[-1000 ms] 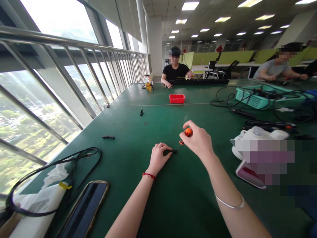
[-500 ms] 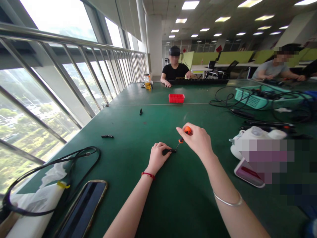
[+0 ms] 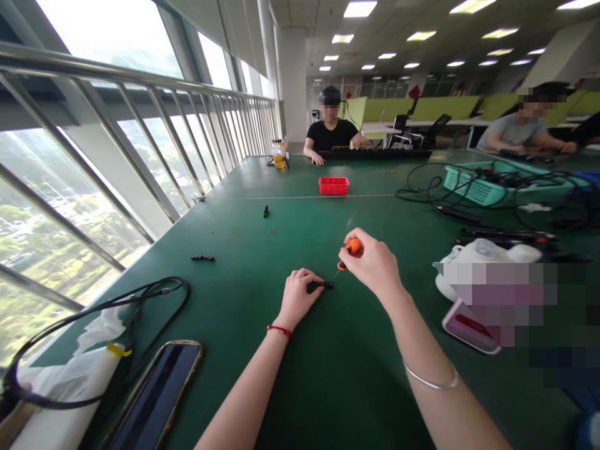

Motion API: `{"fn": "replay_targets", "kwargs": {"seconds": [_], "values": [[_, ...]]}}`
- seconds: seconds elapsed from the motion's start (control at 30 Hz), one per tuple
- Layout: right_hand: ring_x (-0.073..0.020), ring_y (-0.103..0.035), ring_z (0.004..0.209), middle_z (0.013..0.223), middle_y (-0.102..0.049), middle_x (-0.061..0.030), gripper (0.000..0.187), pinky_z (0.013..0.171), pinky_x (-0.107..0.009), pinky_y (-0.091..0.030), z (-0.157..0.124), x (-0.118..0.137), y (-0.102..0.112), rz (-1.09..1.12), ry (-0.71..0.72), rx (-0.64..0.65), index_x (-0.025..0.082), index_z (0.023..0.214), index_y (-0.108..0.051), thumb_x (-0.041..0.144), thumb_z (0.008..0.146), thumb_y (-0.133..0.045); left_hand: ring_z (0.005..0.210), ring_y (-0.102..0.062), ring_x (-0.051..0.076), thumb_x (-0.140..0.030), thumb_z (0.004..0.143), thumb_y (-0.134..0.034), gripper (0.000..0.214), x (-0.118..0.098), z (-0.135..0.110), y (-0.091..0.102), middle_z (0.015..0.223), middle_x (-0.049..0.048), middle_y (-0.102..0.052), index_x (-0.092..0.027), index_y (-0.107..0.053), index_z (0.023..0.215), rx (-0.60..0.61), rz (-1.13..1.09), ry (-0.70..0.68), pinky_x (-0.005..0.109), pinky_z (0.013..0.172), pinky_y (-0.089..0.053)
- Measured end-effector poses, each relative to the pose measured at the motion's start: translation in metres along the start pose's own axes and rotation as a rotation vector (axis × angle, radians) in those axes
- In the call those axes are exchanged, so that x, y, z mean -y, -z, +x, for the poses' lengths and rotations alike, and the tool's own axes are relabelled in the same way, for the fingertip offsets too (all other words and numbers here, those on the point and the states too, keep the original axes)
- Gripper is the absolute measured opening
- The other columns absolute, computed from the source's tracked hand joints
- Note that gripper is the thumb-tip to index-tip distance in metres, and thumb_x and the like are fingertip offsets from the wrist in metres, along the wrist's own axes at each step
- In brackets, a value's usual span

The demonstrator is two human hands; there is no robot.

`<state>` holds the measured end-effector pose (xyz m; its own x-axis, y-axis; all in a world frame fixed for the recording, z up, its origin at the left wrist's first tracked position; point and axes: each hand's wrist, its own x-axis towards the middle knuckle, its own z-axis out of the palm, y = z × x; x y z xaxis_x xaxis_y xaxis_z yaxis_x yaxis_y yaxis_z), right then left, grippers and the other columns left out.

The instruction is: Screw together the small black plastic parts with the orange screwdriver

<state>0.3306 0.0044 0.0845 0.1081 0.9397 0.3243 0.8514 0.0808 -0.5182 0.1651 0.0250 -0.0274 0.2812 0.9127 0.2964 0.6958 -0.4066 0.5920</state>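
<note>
My left hand (image 3: 299, 295) is closed over a small black part (image 3: 321, 285) and presses it onto the green table (image 3: 300, 375). My right hand (image 3: 372, 265) grips the orange handle of a small screwdriver (image 3: 350, 249). Its thin shaft slants down and left, with the tip at the black part's right end. A red string circles my left wrist and a silver bangle my right forearm.
Black cable loop (image 3: 94, 337), white tissue (image 3: 100, 331) and a phone (image 3: 159, 394) lie at front left. Loose black parts (image 3: 202, 257) (image 3: 266, 211) and a red tray (image 3: 334, 185) lie farther off. A white appliance (image 3: 482, 253), cables and a teal basket (image 3: 478, 184) fill the right. Two people sit at the far end.
My right hand has shifted slightly on the screwdriver handle, lowering and then rising a little, with the finger positions changing as it turns. My left hand and the black part stay put.
</note>
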Motion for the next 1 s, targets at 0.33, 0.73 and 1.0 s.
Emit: {"fn": "replay_targets", "kwargs": {"seconds": [0.33, 0.73, 1.0], "values": [[-0.0110, -0.046, 0.048, 0.052, -0.050, 0.0037, 0.025, 0.049, -0.021, -0.029, -0.001, 0.002, -0.006, 0.124, 0.120, -0.078, 0.022, 0.067, -0.051, 0.043, 0.080, -0.045, 0.093, -0.052, 0.020, -0.022, 0.075, -0.063, 0.010, 0.003, 0.000, -0.001, 0.092, 0.0022, -0.061, -0.024, -0.068, 0.084, -0.009, -0.013, -0.019, 0.037, 0.086, -0.040], [-0.0109, -0.046, 0.049, 0.051, -0.049, 0.0045, 0.023, 0.050, -0.021, -0.028, -0.005, 0.009, -0.013, 0.119, 0.166, -0.046, 0.023, 0.067, -0.051, 0.040, 0.080, -0.046, 0.092, -0.052, 0.020, -0.022, 0.074, -0.064, 0.009, 0.002, 0.000, -0.001, 0.092, 0.0022, -0.062, -0.022, -0.068, 0.083, -0.010, -0.005, -0.015, 0.037, 0.085, -0.040], [-0.0119, -0.047, 0.050, 0.052, -0.050, 0.0037, 0.022, 0.049, -0.022, -0.027, -0.006, 0.011, -0.013, 0.075, 0.161, -0.008, 0.023, 0.067, -0.052, 0.039, 0.080, -0.045, 0.091, -0.051, 0.020, -0.022, 0.075, -0.063, 0.010, 0.001, 0.000, 0.000, 0.092, 0.0025, -0.062, -0.023, -0.068, 0.083, -0.011, -0.007, -0.018, 0.037, 0.085, -0.040]]}}
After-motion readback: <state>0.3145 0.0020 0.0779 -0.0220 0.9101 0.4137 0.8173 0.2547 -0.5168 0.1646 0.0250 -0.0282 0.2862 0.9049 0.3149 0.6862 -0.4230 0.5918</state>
